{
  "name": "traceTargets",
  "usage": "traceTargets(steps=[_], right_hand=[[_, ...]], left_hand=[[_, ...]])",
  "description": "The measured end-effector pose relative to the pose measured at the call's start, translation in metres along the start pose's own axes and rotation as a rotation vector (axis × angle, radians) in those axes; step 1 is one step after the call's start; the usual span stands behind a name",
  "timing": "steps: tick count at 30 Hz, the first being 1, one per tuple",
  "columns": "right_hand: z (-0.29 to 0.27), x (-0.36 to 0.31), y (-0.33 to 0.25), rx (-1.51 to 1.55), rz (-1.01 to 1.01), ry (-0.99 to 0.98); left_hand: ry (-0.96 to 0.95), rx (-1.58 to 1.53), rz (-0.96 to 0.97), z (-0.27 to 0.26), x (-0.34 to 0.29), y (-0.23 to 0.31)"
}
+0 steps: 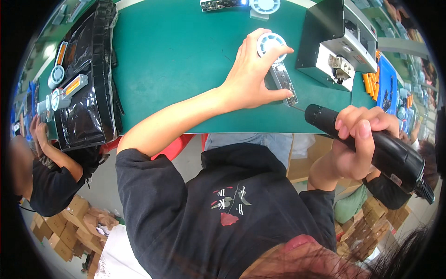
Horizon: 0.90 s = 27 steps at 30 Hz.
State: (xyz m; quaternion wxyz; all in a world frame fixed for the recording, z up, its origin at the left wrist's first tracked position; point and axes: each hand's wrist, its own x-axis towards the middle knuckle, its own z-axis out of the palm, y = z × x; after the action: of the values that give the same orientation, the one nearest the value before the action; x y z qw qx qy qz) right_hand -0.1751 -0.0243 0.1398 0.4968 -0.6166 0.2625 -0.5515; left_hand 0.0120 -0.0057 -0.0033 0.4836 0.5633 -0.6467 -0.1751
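A small handheld fan [281, 80] with a pale blue round head and an exposed circuit board along its handle lies on the green tabletop [162, 51]. My left hand [244, 81] is curled around it, fingers at the round head and thumb near the handle's lower end. In my right hand [360, 132] is a black electric screwdriver [395, 158], tilted so that its thin bit reaches the handle's lower end. Whether the bit touches a screw there is too small to tell.
A black and white box-shaped device [320, 46] stands right of the fan. Past it are orange cylindrical cells [370, 84] and a blue tray [386, 83]. Another fan [265, 5] lies at the far edge. Fan parts [74, 86] rest on black plastic [88, 116] at left, near another person.
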Motion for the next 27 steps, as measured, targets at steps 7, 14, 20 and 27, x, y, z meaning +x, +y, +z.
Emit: traceTargets(steps=[7,14,20,27], right_hand=[[-0.003,0.000,0.001,0.016,-0.013,-0.010],[-0.002,-0.002,0.000,0.005,-0.019,-0.026],[-0.003,-0.001,0.002,-0.017,-0.073,-0.126],[-0.001,-0.003,0.013,0.056,-0.092,-0.194]], left_hand=[[0.001,-0.001,0.009,0.001,0.000,-0.002],[0.005,0.004,0.010,0.001,0.000,-0.002],[-0.003,0.029,-0.012,0.000,-0.001,0.000],[-0.003,-0.026,-0.006,0.001,-0.001,-0.002]])
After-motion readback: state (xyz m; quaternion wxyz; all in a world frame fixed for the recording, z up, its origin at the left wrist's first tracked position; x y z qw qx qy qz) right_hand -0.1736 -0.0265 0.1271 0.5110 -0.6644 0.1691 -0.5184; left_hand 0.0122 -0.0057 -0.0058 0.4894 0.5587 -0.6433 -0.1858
